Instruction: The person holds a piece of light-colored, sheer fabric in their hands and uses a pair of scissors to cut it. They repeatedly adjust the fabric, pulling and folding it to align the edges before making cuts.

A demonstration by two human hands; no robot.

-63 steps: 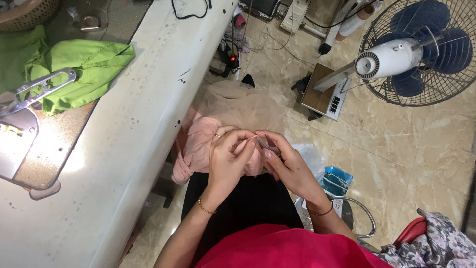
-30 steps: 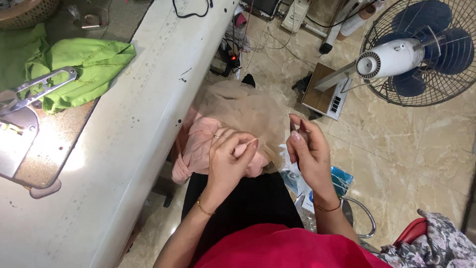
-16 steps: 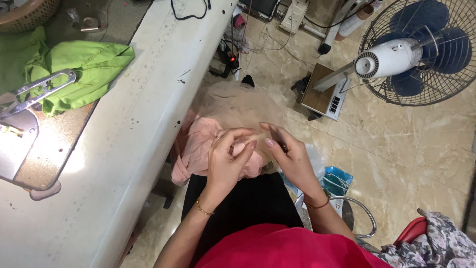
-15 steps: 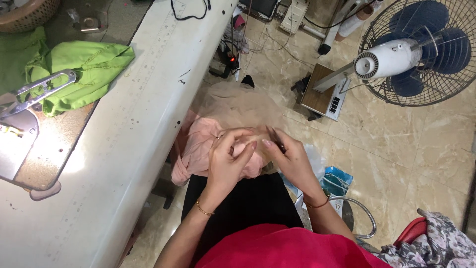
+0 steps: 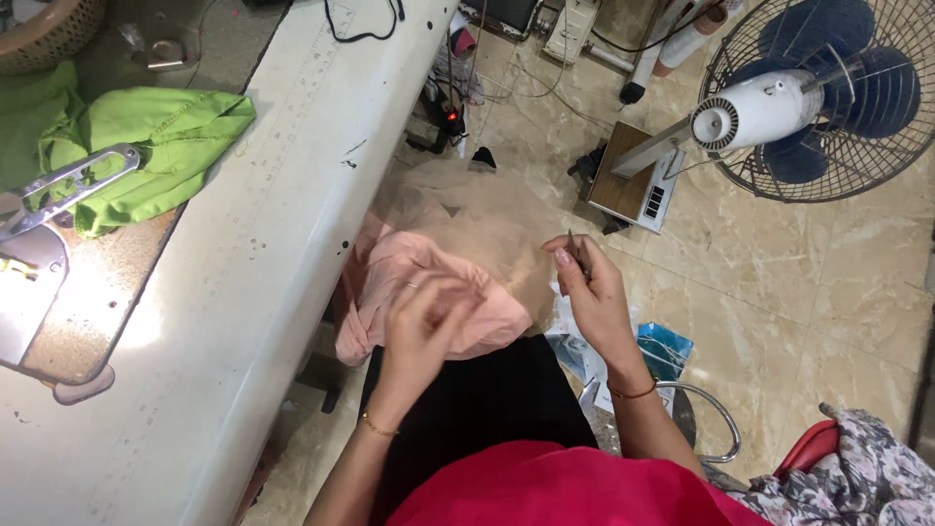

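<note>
Seated beside the long white sewing table [image 5: 263, 244], a person works a bundle of pale pink fabric [image 5: 409, 282] gathered in the lap, its folds soft and crumpled, with a sheer beige netting [image 5: 477, 209] billowing out of it toward the tiled floor [image 5: 779, 292]. The bundle lies just off the table's right-hand edge, resting against a black skirt [image 5: 477, 409].

The left hand [image 5: 424, 321] sits on top of the pink fabric, fingers curled and pinching into its folds; how much cloth is caught between the fingertips cannot be told, as the hand is blurred. The right hand [image 5: 584, 292] is lifted clear of the bundle, just to its right, thumb and forefinger closed on a thin dark tool [image 5: 575, 251] that points upward. Whether that is a needle, tweezers or a small snipper cannot be made out, and any thread running from it to the cloth is too fine to see.

A green garment [image 5: 146, 146] lies near the table's far-left corner beside the metal sewing machine bed [image 5: 49, 282]. A standing fan [image 5: 808, 88] fills the upper right. The person's red top [image 5: 545, 487] cuts off the lower lap.
</note>
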